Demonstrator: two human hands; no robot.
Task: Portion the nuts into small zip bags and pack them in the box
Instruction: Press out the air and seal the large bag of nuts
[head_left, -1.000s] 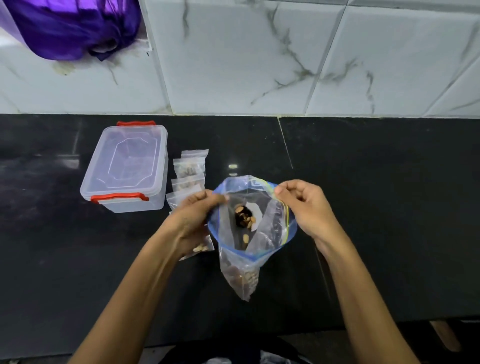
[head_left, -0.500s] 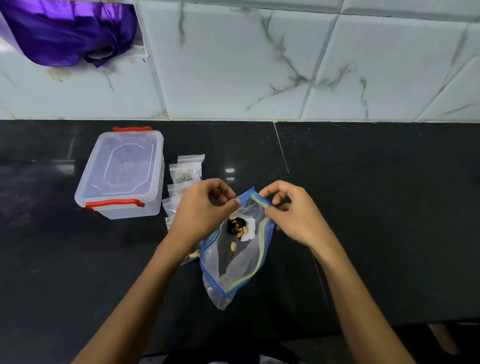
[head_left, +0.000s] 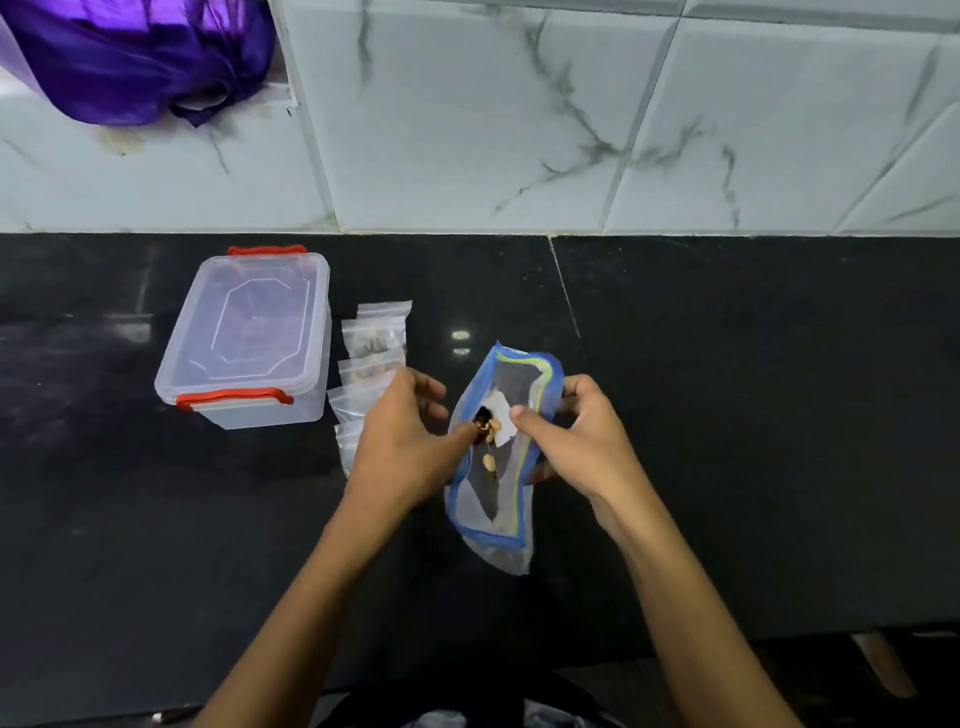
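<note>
Head view: right hand grips the blue-rimmed zip bag; left hand fingers reach inside, pinching nuts.

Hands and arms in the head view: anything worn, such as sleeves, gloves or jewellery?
Nothing shows. The left hand and right hand are bare, without gloves, rings or a watch, and both forearms are bare down to the frame's bottom edge, with no sleeve in view.

A black worktop carries a clear lidded box with small bags just beside it.
</note>
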